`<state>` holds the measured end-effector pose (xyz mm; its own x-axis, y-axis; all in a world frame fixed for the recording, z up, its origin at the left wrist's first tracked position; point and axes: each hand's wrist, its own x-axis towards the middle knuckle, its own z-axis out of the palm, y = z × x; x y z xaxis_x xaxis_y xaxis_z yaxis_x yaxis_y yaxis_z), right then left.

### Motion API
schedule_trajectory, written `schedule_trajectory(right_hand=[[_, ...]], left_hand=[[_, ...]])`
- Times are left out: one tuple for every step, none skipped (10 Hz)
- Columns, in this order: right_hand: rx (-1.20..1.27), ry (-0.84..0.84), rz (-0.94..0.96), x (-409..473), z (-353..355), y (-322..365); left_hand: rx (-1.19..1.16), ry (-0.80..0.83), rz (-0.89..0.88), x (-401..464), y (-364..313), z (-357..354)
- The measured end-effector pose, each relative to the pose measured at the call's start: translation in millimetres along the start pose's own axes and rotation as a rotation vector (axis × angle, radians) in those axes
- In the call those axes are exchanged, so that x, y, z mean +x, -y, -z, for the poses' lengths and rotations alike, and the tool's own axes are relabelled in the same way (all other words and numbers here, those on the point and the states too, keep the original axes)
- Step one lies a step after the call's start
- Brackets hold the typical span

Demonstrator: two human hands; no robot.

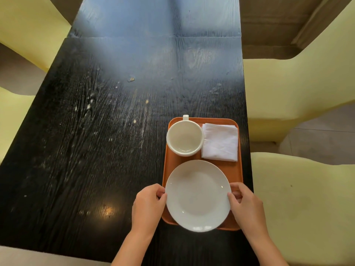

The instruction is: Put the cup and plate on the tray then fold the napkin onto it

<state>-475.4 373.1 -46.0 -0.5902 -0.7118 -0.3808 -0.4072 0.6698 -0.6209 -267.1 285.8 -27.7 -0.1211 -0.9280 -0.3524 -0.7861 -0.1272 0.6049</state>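
An orange tray [235, 170] lies near the right edge of the black table. On its far left stands a white cup [184, 138], handle pointing away. A folded white napkin [220, 142] lies to the cup's right on the tray. A white plate [197, 195] covers the tray's near half and overhangs its front edge a little. My left hand [148, 205] pinches the plate's left rim, and my right hand [246, 206] pinches its right rim.
The black wooden table [96, 141] stretches far ahead, with small crumbs on its middle. Pale yellow chairs [303, 198] stand along the right side, and others [11, 116] along the left. The tray sits close to the table's right edge.
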Motion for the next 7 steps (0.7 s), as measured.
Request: schedule_trajectory(right_hand=[[-0.001, 0.001, -0.004, -0.2, 0.4, -1.5], [0.003, -0.004, 0.001, -1.1, -0.4, -3.7], [-0.005, -0.022, 0.015, -1.9, -1.1, -7.5], [-0.006, -0.016, 0.026, -0.7, -1.2, -10.3], [-0.012, 0.025, 0.005, -1.2, 3.4, -5.4], [-0.168, -0.040, -0.016, -3.7, 9.8, 1.9], [-0.361, -0.077, 0.155, -8.8, 16.1, 23.2]], left_hand=[[-0.024, 0.002, 0.001, 0.1, -0.9, 0.1], [-0.045, 0.008, -0.004, 1.6, 0.4, 0.0], [-0.074, 0.003, -0.011, 2.5, 1.0, -2.6], [-0.093, -0.005, -0.006, 3.1, 2.9, -5.1], [-0.111, 0.023, 0.010, 1.7, 3.2, -3.1], [-0.073, 0.068, 0.035, 3.9, -1.9, 5.2], [-0.016, 0.118, 0.006, 7.9, -13.4, 20.4]])
